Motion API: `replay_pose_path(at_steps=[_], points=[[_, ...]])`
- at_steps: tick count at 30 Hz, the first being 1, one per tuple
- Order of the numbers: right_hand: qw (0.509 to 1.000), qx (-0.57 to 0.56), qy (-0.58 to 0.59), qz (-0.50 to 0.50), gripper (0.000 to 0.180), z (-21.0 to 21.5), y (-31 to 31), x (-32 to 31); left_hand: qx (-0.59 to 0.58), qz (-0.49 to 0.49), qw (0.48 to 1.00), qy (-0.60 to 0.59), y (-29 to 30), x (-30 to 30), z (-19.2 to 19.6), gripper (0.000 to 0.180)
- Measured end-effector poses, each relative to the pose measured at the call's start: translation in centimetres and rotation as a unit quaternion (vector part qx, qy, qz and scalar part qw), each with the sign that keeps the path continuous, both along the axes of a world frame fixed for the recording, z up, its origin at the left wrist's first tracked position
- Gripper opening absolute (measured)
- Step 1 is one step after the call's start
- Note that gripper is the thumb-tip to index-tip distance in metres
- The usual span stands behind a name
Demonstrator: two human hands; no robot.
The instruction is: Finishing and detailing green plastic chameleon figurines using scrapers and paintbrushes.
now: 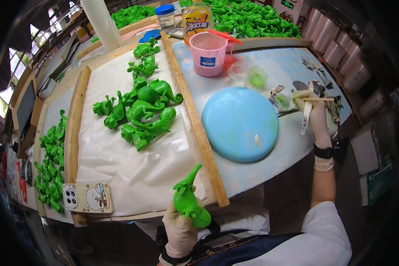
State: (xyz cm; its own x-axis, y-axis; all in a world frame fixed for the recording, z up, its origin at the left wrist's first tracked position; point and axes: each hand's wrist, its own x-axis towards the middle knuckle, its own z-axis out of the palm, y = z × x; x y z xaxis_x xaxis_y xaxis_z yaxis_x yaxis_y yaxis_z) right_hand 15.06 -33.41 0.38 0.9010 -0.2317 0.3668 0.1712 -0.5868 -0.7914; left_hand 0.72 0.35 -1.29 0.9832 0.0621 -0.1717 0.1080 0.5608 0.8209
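My left hand [180, 230], in a pale glove, is closed around a green plastic chameleon figure [189, 205] at the table's front edge. The figure is tilted, with a pointed end upward. My right hand [314, 108], gloved too, reaches to the far right of the table. Its fingers are bent around a thin pale stick [321, 99], whose tip I cannot make out. A whitish strip [305, 119] hangs down beside that hand. Stained crumpled rags [334, 111] lie against it. Several more green chameleon figures [142, 111] are piled on the white sheet left of centre.
A round blue disc [239, 124] lies between my hands. Behind it stand a pink plastic mug [208, 55], a drink bottle [197, 22] and a blue-lidded jar [165, 18]. Wooden strips [195, 119] divide the table. A phone [88, 198] rests at the front left. Green heaps [252, 17] fill the back.
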Motion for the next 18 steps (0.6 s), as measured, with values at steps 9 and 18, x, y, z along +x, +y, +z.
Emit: replay_pose_path(at_steps=[9,18], points=[[0.858,0.217,-0.2,0.421,0.007,4.0,10.4,-6.9,0.007,-0.046,0.998,0.035,-0.2,-0.1,1.1,0.071],[0.776,0.085,-0.031,0.624,0.018,6.2,15.9,-6.8,0.003,-0.038,0.999,-0.007,0.0,-0.9,1.1,0.066]])
